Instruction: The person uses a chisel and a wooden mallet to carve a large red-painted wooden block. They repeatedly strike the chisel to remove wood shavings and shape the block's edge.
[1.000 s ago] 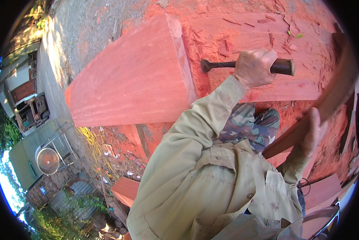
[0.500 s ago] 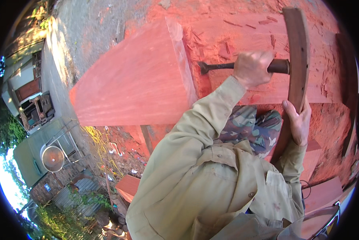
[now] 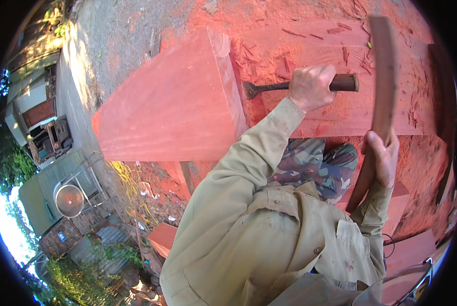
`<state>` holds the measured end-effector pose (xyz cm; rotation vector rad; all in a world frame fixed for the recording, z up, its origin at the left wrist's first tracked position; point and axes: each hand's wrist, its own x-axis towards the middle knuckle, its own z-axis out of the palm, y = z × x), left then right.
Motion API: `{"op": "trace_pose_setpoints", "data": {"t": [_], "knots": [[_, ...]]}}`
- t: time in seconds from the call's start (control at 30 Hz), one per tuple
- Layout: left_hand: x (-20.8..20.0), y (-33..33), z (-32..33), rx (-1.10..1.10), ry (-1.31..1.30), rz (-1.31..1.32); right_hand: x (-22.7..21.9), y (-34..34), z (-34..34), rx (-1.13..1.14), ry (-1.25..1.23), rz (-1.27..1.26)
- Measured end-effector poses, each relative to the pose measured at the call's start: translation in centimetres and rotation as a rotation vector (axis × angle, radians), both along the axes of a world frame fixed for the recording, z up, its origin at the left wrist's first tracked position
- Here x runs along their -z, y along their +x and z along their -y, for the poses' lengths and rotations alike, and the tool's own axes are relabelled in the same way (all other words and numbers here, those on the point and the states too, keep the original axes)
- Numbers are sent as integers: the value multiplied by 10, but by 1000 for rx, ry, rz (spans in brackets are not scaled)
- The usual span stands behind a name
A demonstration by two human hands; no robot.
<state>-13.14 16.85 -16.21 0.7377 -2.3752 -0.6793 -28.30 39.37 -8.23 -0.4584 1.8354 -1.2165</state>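
Here I am on the head camera, and it looks like chiselling to me, at the moment between blows. The left hand [image 3: 312, 86] is clenched around the dark chisel [image 3: 346, 82], which lies nearly flat over the slab [image 3: 350, 115], its flared blade pointing left toward the stepped end of the tapered red block [image 3: 167, 107]. I can't quite tell from up here whether the edge touches that step or stops just short. Over on the right, the right hand [image 3: 384, 155] grips the curved wooden bar [image 3: 385, 66] low down, thumb on the near side; its far end, a bit blurred, stands just right of the chisel's butt, apart from it. Shavings [image 3: 292, 33] litter the slab's far side, and camouflage trousers [image 3: 315, 168] sit near. As I judge it, the next move calls for a steady chisel and a square leftward blow on the handle's end, well clear of those knuckles.
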Motion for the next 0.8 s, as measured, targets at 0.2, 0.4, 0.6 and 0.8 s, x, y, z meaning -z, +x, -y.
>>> {"op": "trace_pose_setpoints", "data": {"t": [0.2, 0.4, 0.6, 0.8], "knots": [[-56, 12, -52, -95, 322, 331, 11, 3, -12, 134, -45, 50], [-65, 9, -81, 12, 227, 70, 11, 5, -28, 274, -34, 95], [-28, 8, -54, 64, 181, -15, -10, 1, -57, 275, -42, -86], [-33, 15, -54, 46, 180, -34, -59, 13, -43, 348, -102, -146]]}}
